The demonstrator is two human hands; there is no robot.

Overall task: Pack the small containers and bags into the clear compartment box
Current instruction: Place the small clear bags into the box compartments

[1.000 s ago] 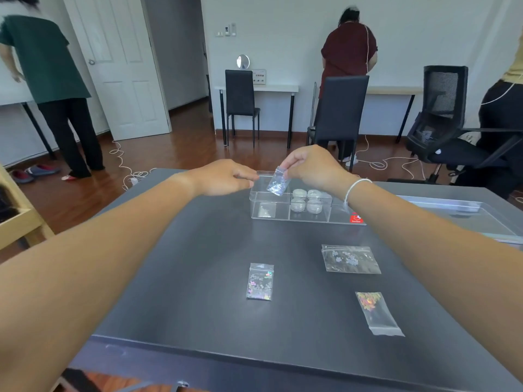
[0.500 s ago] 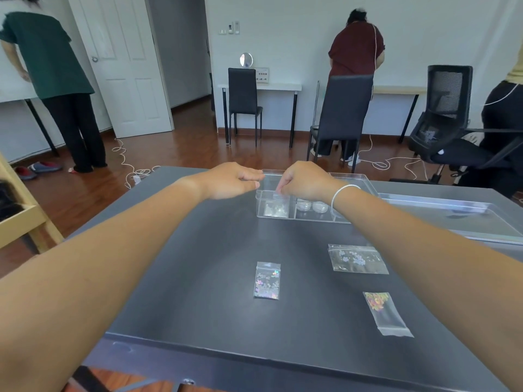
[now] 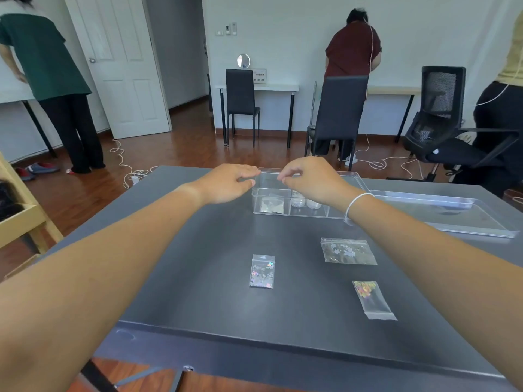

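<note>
1. On the dark grey table (image 3: pixel 198 278), far from me, I see the clear compartment box (image 3: pixel 297 205); I use it as my landmark.
2. My left hand (image 3: pixel 226 185) hovers at the box's left end, fingers loosely curled with thumb and forefinger close together, holding nothing.
3. My right hand (image 3: pixel 308 179) hangs over the box's middle, fingertips pinched near each other; I see nothing between them. A white band (image 3: pixel 356 203) circles that wrist.
4. Inside the box, the left compartment holds a small glittery bag (image 3: pixel 271 206); the next compartment to the right holds round containers (image 3: pixel 305 202), partly hidden by my right hand.
5. Nearer me than the box lie three bags, well apart: a holographic bag (image 3: pixel 262 271), a bag of pale flakes (image 3: pixel 348 251), and, nearest me, a bag with coloured pieces (image 3: pixel 373 299).
6. Right of the box rests a clear lid (image 3: pixel 452 210), flat on the table.
7. Beyond the box: wooden floor, white cables, dark chairs (image 3: pixel 242 100), a white door (image 3: pixel 121 66), and three standing people, backs turned or partly cut off.
</note>
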